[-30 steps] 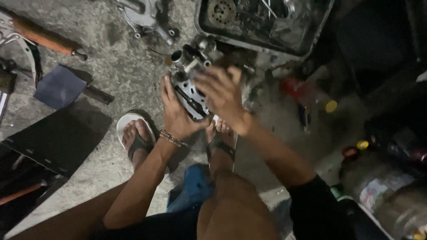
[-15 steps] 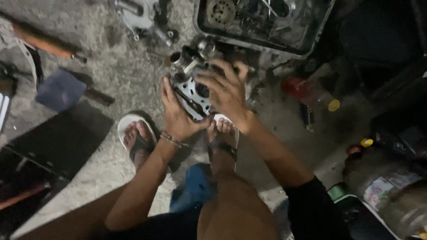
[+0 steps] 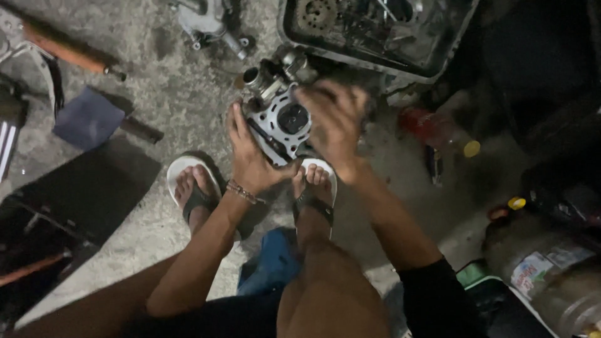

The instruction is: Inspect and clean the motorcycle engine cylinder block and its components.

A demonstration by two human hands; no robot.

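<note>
A grey metal engine cylinder part [image 3: 278, 116] with a round dark bore stands on the concrete floor in front of my feet. My left hand [image 3: 250, 156] grips its left side and lower edge. My right hand [image 3: 335, 122] rests on its right side, fingers spread over the top and blurred with motion. Both my feet wear white sandals [image 3: 188, 181], one on each side of my left wrist.
A metal tray [image 3: 438, 56] of oily engine parts lies beyond the cylinder. A red bottle with a yellow cap [image 3: 438, 134] lies to the right. A wooden-handled tool [image 3: 66, 53], a dark blue cloth [image 3: 87, 119] and a black panel [image 3: 81, 194] are to the left. Plastic containers [image 3: 551, 275] stand at lower right.
My right hand has shifted from the cylinder's front to its right side, uncovering the round bore. The part looks turned slightly. My left hand keeps its grip.
</note>
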